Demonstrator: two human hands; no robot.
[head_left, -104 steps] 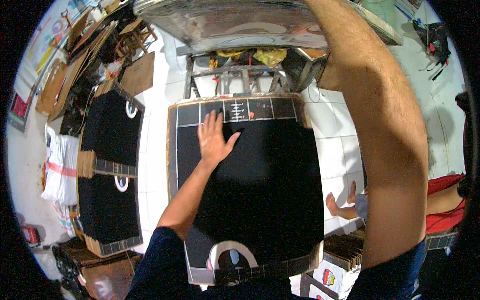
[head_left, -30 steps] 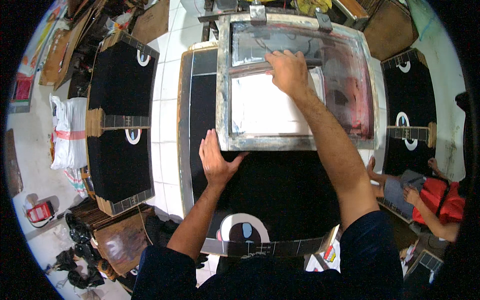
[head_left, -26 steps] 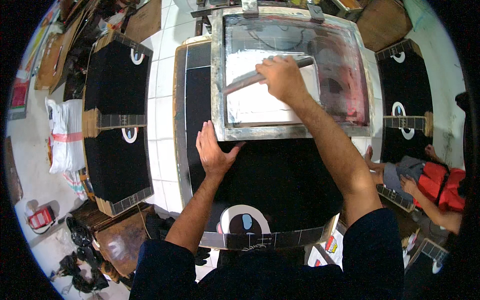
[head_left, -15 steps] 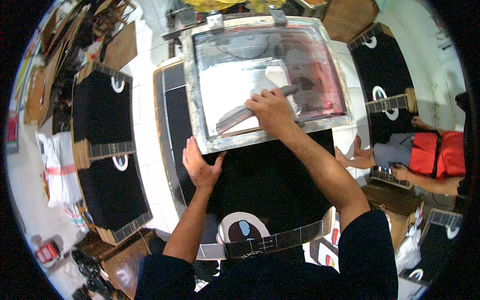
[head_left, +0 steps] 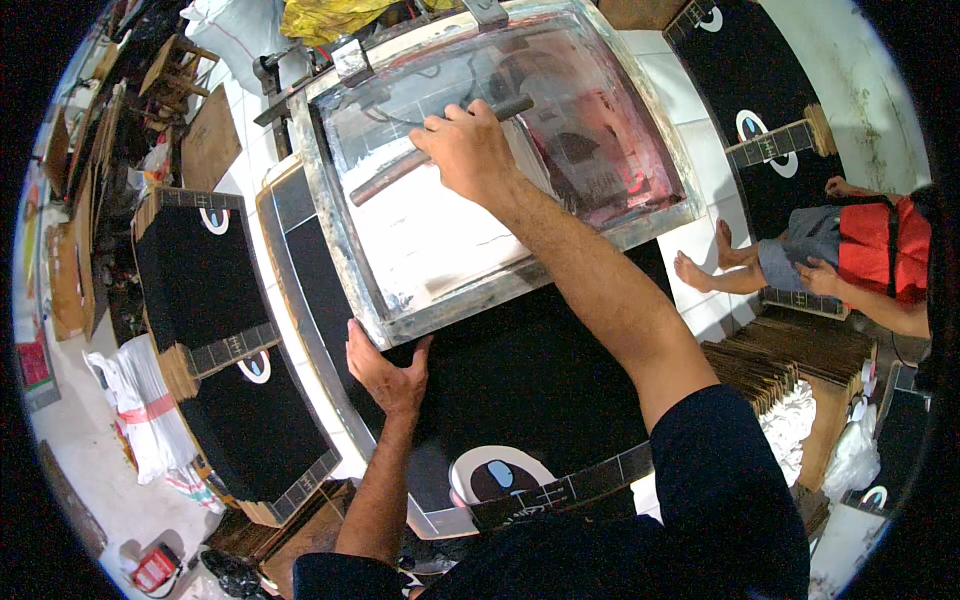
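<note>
My right hand (head_left: 465,152) is closed round the squeegee (head_left: 382,183), a long dark bar lying slantwise over the mesh of the screen printing frame (head_left: 455,308). White ink (head_left: 435,235) covers the mesh from the squeegee to the frame's near side. Reddish stains mark the right part of the mesh. My left hand (head_left: 388,378) grips the frame's near left corner, fingers along its left side and thumb at its near edge. Under the frame lies a black sheet (head_left: 540,385) with a white and blue eye print (head_left: 502,476) at its near end.
Metal clamps (head_left: 350,62) sit at the frame's far edge. Black printed sheets in stacks (head_left: 205,265) stand at left, with more sheets (head_left: 750,75) at right. Cardboard pieces (head_left: 785,355) are piled at lower right. Another person (head_left: 880,250) is at the right. A white bundle (head_left: 145,405) lies at left.
My right hand has carried the squeegee from the near part of the mesh toward the far side, uncovering white ink. My left hand stays at the corner. The whole view has shifted and turned.
</note>
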